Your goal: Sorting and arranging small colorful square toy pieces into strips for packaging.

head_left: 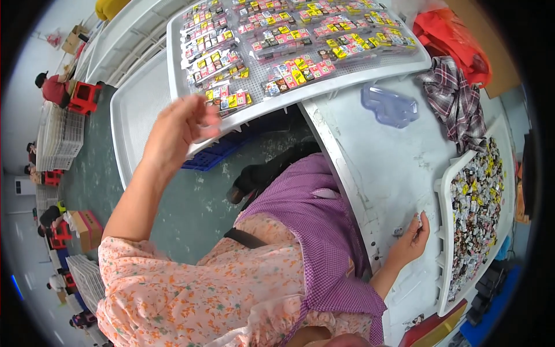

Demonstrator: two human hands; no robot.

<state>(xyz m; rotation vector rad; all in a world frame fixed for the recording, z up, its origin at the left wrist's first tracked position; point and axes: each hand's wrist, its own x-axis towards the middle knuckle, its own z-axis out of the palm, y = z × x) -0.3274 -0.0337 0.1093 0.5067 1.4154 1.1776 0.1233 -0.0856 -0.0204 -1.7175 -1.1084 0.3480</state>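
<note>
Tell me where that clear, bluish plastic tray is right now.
In the head view, the clear plastic tray lies on the white table, toward the upper right, between the large white tray of packs and the plaid cloth.

left forearm (141, 199): bare, angled forward, left of the purple apron (326, 231) | left hand (182, 121): ahead and left of the apron; fingers blurred, loosely bent, parted | right hand (409, 240): right of the apron; fingers bent, tips close together; grip too small to tell

The light is bright, edges bow, and the left hand (180, 124) seems blurred.
</note>
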